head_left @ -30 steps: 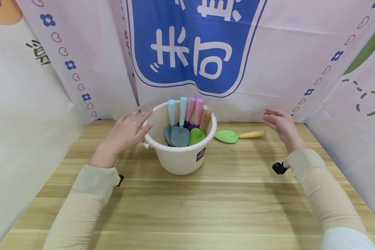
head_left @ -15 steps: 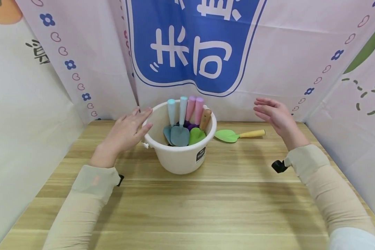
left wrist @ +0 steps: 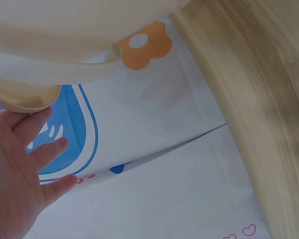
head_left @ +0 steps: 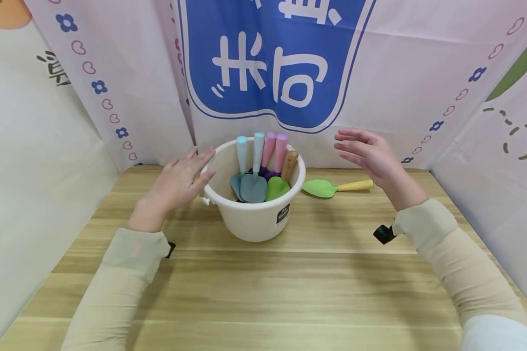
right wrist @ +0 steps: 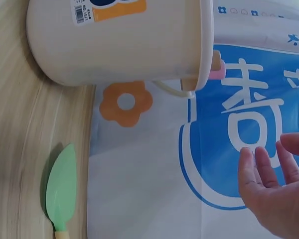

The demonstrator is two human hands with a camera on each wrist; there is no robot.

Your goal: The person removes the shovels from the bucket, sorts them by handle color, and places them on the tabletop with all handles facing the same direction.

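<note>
At far left, a white side panel (head_left: 48,146) bearing an orange print rises beside the wood-grain tabletop (head_left: 254,292). A person's left hand (head_left: 175,183), cuffed in a beige sleeve (head_left: 133,253) with a black device (head_left: 170,250) at the wrist, rests against the rim of a cream bucket (head_left: 250,222), fingers extended and spread rather than wrapped around it.

The bucket stands upright on the tabletop, packed with garden trowels, handles up. From left come two light-blue handles (head_left: 258,153) with gray-blue blades (head_left: 253,188), then two pink handles (head_left: 281,153) above purple blades, and a brown handle (head_left: 289,165) leaning to the right, with a bright green blade (head_left: 277,189) in front. A dark label (head_left: 283,214) marks the bucket's right front. Behind, a white cloth backdrop (head_left: 399,73) carries a large blue panel (head_left: 270,44) with white characters.

Just right of the bucket, a light-green trowel (head_left: 319,188) with a yellow handle lies flat on the tabletop, its blade toward the bucket. Above and to the right of it hangs the person's right hand (head_left: 371,156), fingers loosely bent and parted, holding nothing, a second black device (head_left: 384,234) below the wrist.
</note>
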